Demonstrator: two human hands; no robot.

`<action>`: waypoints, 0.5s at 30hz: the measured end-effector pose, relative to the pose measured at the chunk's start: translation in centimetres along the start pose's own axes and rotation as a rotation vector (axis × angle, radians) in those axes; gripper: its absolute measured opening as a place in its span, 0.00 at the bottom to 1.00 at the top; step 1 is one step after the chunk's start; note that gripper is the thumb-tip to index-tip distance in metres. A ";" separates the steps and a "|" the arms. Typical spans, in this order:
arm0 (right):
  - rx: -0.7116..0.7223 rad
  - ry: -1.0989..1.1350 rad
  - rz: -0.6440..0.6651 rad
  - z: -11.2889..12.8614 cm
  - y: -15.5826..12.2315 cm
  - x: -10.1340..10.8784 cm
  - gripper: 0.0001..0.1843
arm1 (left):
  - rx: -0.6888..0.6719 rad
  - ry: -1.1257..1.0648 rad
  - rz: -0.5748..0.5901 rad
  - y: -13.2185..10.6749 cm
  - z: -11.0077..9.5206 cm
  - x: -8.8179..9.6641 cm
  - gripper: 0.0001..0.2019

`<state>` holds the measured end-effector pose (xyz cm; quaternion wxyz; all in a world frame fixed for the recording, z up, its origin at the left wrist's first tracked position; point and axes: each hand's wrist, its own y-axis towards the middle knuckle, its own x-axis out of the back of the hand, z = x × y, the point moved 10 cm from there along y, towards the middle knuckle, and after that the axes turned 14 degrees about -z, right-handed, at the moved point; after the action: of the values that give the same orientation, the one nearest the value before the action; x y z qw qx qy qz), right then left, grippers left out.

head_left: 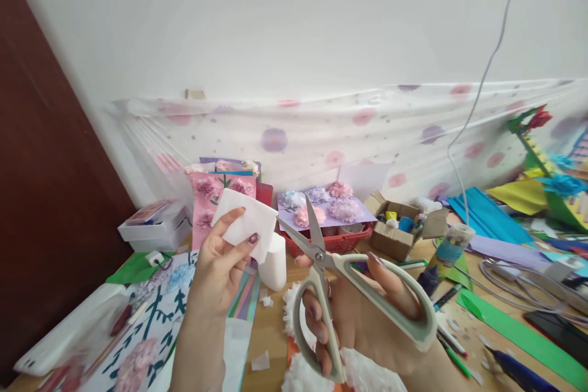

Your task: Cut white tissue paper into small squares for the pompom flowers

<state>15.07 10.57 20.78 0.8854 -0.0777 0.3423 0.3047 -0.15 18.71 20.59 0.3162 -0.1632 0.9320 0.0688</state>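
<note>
Between the thumb and fingers of my left hand (225, 263) is a folded white tissue (245, 220), its right edge turned toward the blades. My right hand (367, 318) grips a pair of scissors (320, 257) with pale green-grey handles. The scissor blades are spread apart, their tips close to the right edge of the tissue. Behind and below the tissue stands a white tissue roll (274, 263). Fluffy white tissue pieces (305, 373) lie under my right hand, and a small cut scrap (260, 361) rests on the table.
A red basket (328, 244) at the back carries a purple card with tissue flowers (321, 205). To its right are a cardboard box (392, 236) and a glue bottle (448, 254). A painted flower sheet (151, 318) lies left; pens, green paper (523, 331) and cables (514, 285) cover the right.
</note>
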 end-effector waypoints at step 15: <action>0.040 -0.115 0.043 -0.2 0.4 -0.2 0.43 | -0.048 0.128 0.155 -2.1 -0.5 -1.6 0.17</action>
<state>14.63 10.67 20.83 0.8983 -0.0350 0.2986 0.3205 1.45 17.05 21.91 0.2458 -0.1023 0.9582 0.1046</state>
